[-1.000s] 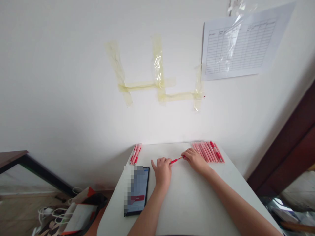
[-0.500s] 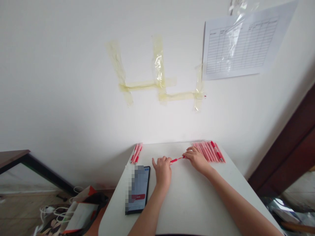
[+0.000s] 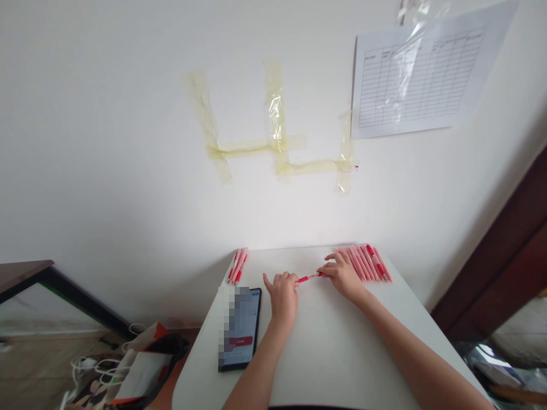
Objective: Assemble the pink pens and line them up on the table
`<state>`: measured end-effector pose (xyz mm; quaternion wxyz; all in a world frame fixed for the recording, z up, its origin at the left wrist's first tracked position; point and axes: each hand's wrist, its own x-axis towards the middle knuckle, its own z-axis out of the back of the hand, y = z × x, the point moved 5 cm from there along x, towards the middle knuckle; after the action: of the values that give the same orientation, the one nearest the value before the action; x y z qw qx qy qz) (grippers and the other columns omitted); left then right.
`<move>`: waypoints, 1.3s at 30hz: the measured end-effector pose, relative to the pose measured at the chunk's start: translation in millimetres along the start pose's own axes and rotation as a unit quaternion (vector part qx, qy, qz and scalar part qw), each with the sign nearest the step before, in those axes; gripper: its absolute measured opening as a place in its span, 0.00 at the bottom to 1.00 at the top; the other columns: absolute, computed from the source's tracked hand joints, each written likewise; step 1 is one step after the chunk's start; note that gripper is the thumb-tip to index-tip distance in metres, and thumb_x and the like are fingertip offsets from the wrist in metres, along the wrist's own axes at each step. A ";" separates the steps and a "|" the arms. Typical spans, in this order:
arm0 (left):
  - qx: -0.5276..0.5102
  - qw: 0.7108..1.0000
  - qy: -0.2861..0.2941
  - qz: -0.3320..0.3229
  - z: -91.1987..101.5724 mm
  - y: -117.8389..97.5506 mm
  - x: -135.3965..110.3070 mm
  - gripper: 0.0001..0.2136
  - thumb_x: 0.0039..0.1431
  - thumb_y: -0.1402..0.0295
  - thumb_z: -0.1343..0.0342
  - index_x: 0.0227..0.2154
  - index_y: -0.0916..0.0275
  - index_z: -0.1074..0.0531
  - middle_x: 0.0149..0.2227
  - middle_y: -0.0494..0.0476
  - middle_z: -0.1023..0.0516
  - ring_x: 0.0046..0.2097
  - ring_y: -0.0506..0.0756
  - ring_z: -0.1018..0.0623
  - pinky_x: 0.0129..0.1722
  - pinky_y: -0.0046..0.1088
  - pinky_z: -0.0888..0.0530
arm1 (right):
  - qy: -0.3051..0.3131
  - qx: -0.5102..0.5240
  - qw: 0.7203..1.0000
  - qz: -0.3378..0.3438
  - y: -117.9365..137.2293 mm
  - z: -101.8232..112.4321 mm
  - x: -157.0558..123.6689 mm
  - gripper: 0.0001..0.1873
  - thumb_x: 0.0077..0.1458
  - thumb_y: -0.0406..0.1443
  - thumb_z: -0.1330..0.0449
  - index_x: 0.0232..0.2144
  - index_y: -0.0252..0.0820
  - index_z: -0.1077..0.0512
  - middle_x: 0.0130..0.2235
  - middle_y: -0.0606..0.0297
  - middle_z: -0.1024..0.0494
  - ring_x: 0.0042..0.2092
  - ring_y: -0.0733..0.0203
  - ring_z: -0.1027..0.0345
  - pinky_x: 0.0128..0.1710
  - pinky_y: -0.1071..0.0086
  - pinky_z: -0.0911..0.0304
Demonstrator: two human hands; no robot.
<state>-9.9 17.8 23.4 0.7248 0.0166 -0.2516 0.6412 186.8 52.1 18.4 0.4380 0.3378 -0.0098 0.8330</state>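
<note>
My left hand (image 3: 284, 296) is closed, pinching one end of a red pen (image 3: 302, 279) just above the white table. From the pen's red section a thin part runs to a small dark red piece (image 3: 319, 274), which the thumb and fingertips of my right hand (image 3: 342, 279) pinch. Beside my right hand lies a row of several pink and red pens (image 3: 365, 265), partly covered by its fingers. Farther left on the table is a small bunch of pens (image 3: 237, 266), pink and red.
A phone (image 3: 243, 336) with a lit screen lies left of my left forearm. The white table (image 3: 333, 353) meets a wall with yellowed tape (image 3: 248, 149) and a printed sheet (image 3: 421, 82). Bags (image 3: 141, 370) stand on the floor at lower left.
Almost nothing differs. The fingers of my right hand have shifted slightly at the pen's end, while my left hand keeps its grip in the same place.
</note>
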 end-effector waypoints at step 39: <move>-0.012 0.998 -0.043 -0.048 6.6 -8.2 -0.8 0.10 0.61 0.68 0.41 0.41 0.45 0.21 0.38 0.50 0.19 0.50 0.58 0.25 0.66 0.69 0.68 | 0.051 -0.038 0.997 -0.049 0.5 4.0 -2.2 0.12 0.63 0.33 0.43 0.45 0.50 0.23 0.44 0.58 0.21 0.58 0.47 0.34 0.67 0.36 0.60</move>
<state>-4.5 13.3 31.3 0.7435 0.0480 -0.2891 0.6011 189.5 48.9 20.4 0.4905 0.2777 -0.0028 0.8260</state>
